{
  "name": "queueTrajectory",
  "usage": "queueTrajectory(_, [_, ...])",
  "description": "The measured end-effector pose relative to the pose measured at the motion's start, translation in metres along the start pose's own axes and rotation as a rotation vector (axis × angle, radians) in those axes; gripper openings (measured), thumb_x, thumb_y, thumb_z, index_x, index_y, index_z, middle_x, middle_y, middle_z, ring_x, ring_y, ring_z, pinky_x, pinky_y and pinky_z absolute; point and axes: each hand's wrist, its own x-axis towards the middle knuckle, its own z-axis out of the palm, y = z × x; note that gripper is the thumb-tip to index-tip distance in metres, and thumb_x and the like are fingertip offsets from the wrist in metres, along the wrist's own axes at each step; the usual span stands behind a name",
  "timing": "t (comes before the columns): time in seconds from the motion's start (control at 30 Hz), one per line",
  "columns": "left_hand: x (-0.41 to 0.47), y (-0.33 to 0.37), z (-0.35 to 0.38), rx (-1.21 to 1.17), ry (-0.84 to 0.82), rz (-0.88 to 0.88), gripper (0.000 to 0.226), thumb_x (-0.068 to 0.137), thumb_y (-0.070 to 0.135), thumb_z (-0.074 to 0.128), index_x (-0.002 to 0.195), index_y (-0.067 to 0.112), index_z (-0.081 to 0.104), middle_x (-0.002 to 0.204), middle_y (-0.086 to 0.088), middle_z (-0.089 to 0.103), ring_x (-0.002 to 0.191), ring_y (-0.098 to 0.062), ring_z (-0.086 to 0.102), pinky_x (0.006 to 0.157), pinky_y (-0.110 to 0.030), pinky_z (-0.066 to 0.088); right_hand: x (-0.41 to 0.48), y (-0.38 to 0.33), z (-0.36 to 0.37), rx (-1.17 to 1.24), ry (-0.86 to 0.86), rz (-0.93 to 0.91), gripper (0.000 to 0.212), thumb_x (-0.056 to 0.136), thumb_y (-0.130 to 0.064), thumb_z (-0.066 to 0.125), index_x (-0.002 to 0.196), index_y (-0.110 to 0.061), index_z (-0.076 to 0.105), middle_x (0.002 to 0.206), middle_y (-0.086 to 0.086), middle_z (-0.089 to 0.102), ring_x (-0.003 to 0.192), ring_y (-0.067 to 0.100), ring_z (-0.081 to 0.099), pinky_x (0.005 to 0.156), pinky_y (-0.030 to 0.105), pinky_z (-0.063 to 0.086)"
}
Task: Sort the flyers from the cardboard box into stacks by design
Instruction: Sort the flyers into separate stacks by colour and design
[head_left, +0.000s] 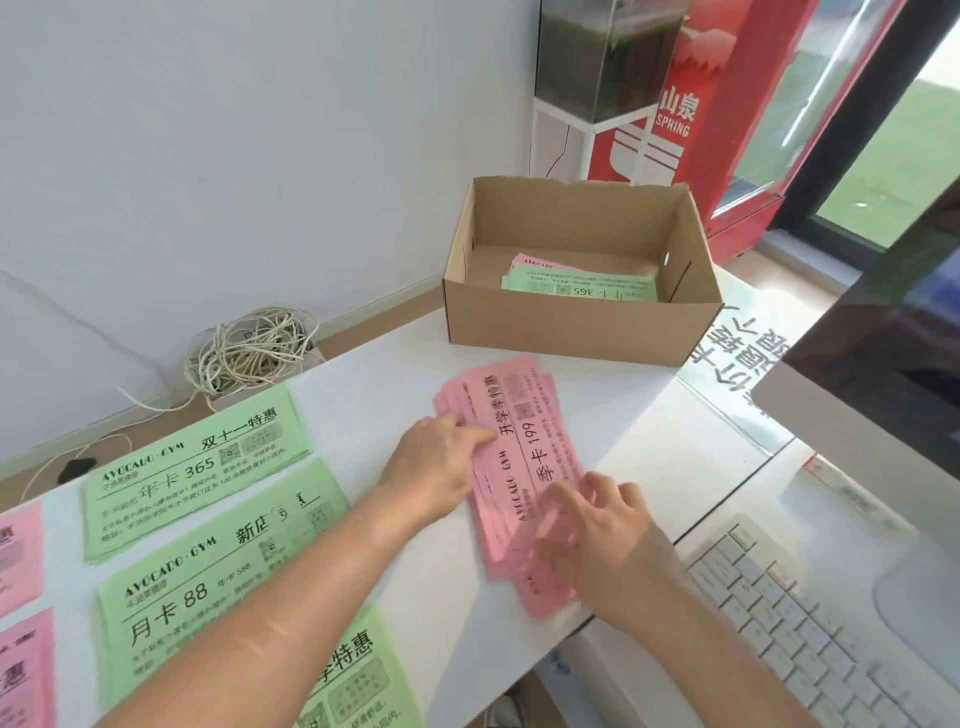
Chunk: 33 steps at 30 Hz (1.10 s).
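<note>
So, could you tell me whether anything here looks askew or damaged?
The pink flyers under the left hand and right hand are fanned and lie diagonally, unlike the neat green stacks. The cardboard box has a ragged back rim.

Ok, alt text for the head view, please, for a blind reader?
The left hand and right hand rest on a fanned stack of pink flyers on a white table; behind, a cardboard box holds green flyers; green stacks lie at left.

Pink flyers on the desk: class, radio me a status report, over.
Left hand and right hand both resting on fanned pink flyers. Green flyers in cardboard box, unsorted. Nothing blocking; keyboard close at right.
</note>
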Motion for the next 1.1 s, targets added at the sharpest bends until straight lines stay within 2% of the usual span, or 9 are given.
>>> queueTrajectory(0.17, [0.03,0.012,0.001,-0.108,-0.154,0.152,0.047,0.088,0.023,0.06,0.134,0.026,0.052,0.152,-0.008,0.029,0.139,-0.025,0.026,0.114,-0.026,0.018,-0.029,-0.026,0.022,0.173,0.02,-0.104,0.048,0.09,-0.048,0.045,0.135,-0.036,0.032,0.131,-0.006,0.034,0.11,0.015,0.04,0.085,0.025,0.045])
queueTrajectory(0.23, [0.033,0.016,0.002,-0.061,-0.094,0.223,0.047,0.087,0.021,0.062,0.132,0.027,0.053,0.152,-0.007,0.029,0.139,-0.023,0.023,0.114,-0.029,0.018,-0.028,-0.027,0.026,0.209,0.03,-0.131,0.05,0.091,-0.046,0.045,0.138,-0.038,0.028,0.134,-0.009,0.032,0.112,0.013,0.039,0.086,0.026,0.045])
queueTrajectory(0.37, [0.002,0.024,0.005,0.022,0.057,0.148,0.043,0.088,0.036,0.058,0.13,0.03,0.051,0.135,0.001,0.042,0.123,-0.019,0.032,0.101,-0.037,0.037,-0.02,-0.014,0.016,0.307,0.034,-0.16,0.049,0.097,-0.028,0.046,0.142,-0.038,0.031,0.132,-0.017,0.049,0.113,0.009,0.045,0.094,0.023,0.038])
queueTrajectory(0.5, [-0.036,0.042,0.018,0.132,0.032,0.027,0.063,0.085,0.062,0.046,0.134,0.021,0.038,0.138,-0.004,0.034,0.124,-0.024,0.031,0.103,-0.036,0.034,0.001,0.018,-0.003,0.256,0.163,-0.075,0.042,0.095,-0.018,0.05,0.134,-0.033,0.047,0.132,-0.016,0.053,0.121,0.007,0.044,0.104,0.022,0.033])
queueTrajectory(0.6, [-0.041,0.047,0.026,0.168,0.043,-0.014,0.058,0.084,0.058,0.051,0.125,0.017,0.046,0.134,-0.007,0.042,0.119,-0.026,0.04,0.097,-0.036,0.04,0.023,0.039,-0.012,0.156,0.114,-0.014,0.057,0.094,-0.018,0.053,0.145,-0.032,0.031,0.149,-0.009,0.035,0.136,0.016,0.028,0.111,0.031,0.027])
queueTrajectory(0.7, [-0.039,0.045,0.027,0.217,0.121,0.013,0.043,0.073,0.053,0.065,0.095,0.016,0.063,0.101,-0.005,0.062,0.089,-0.024,0.058,0.073,-0.031,0.052,0.036,0.046,-0.019,0.154,0.01,0.036,0.069,0.093,-0.019,0.053,0.149,-0.033,0.016,0.155,-0.005,0.022,0.138,0.023,0.024,0.11,0.037,0.029])
queueTrajectory(0.8, [-0.036,0.047,0.022,0.159,0.094,0.035,0.033,0.083,0.045,0.057,0.096,0.015,0.057,0.097,-0.005,0.058,0.089,-0.025,0.057,0.077,-0.033,0.048,0.046,0.049,-0.024,0.166,-0.023,0.07,0.075,0.092,-0.022,0.056,0.148,-0.035,0.009,0.149,-0.002,0.029,0.131,0.026,0.032,0.104,0.041,0.036])
queueTrajectory(0.93, [-0.034,0.048,0.019,0.221,0.08,0.023,0.042,0.065,0.051,0.075,0.086,0.018,0.061,0.08,0.0,0.061,0.069,-0.019,0.061,0.054,-0.027,0.049,0.057,0.051,-0.026,0.084,-0.024,0.055,0.07,0.09,-0.028,0.058,0.146,-0.035,0.018,0.14,-0.004,0.041,0.121,0.026,0.035,0.096,0.037,0.041])
queueTrajectory(1.1, [-0.043,0.044,0.024,0.21,0.057,0.034,0.046,0.086,0.049,0.055,0.116,0.013,0.054,0.121,-0.009,0.057,0.108,-0.026,0.055,0.081,-0.036,0.051,0.053,0.049,-0.023,0.055,-0.013,0.035,0.061,0.087,-0.032,0.062,0.139,-0.038,0.032,0.129,-0.006,0.045,0.12,0.02,0.035,0.093,0.035,0.043])
